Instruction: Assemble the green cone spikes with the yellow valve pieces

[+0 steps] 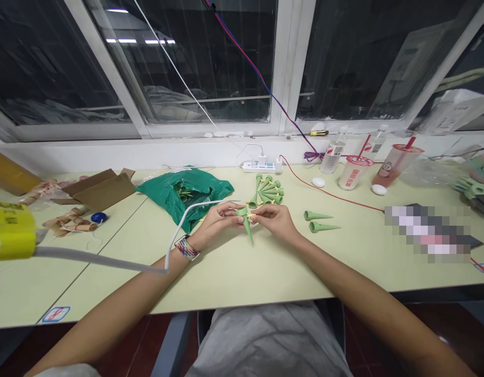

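Both my hands meet over the middle of the pale green table (242, 267). My left hand (218, 220) and my right hand (274, 219) pinch the top of one green plastic cone spike (246, 224), whose tip points down toward the table. A small yellowish piece sits at the spike's top between my fingertips. A fan of several finished green spikes (267, 192) lies just behind my hands. Two more green spikes (320, 221) lie to the right. A colourful band is on my left wrist.
An open green plastic bag (183, 192) lies back left, beside a flattened cardboard box (98, 189). A power strip (261, 167), a red cable, a bottle (332, 155) and two lidded cups (354, 172) stand at the back right. A yellow object (12, 231) sits at the left.
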Motion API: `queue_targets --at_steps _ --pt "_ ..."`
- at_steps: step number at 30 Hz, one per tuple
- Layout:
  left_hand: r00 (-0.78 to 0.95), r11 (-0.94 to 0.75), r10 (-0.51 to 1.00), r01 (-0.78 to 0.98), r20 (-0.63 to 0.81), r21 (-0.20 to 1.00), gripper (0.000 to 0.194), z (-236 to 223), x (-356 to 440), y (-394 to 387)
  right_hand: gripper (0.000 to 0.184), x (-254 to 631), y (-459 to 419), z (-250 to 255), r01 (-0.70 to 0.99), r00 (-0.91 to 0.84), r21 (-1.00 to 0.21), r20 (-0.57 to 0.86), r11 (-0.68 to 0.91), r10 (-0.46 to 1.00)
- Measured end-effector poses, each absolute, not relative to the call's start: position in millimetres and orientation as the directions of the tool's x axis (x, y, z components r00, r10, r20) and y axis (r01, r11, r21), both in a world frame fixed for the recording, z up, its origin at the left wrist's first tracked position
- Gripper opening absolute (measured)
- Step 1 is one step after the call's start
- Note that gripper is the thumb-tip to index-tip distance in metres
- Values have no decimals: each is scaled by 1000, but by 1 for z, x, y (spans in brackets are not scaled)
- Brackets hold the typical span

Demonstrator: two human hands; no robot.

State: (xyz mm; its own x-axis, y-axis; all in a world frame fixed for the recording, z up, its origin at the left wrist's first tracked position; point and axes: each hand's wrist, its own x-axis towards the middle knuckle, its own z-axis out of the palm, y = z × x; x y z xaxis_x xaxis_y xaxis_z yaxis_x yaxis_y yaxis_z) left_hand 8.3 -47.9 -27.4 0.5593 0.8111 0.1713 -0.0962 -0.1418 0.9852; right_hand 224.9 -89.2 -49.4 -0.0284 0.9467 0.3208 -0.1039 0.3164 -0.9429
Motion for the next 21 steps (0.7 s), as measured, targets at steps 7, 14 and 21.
queue_targets --at_steps 7,14,21 --pt "567 -85 813 -112 134 990 42 -29 10 -49 22 226 -91 -46 -109 -48 -937 338 331 940" --pt "603 -103 789 -61 119 993 45 -24 9 -46 24 226 -92 -42 -170 -70 -936 324 309 943" --pt "598 -131 792 -30 123 991 40 -22 7 -46 28 228 -91 -43 -169 -112 -948 289 269 951"
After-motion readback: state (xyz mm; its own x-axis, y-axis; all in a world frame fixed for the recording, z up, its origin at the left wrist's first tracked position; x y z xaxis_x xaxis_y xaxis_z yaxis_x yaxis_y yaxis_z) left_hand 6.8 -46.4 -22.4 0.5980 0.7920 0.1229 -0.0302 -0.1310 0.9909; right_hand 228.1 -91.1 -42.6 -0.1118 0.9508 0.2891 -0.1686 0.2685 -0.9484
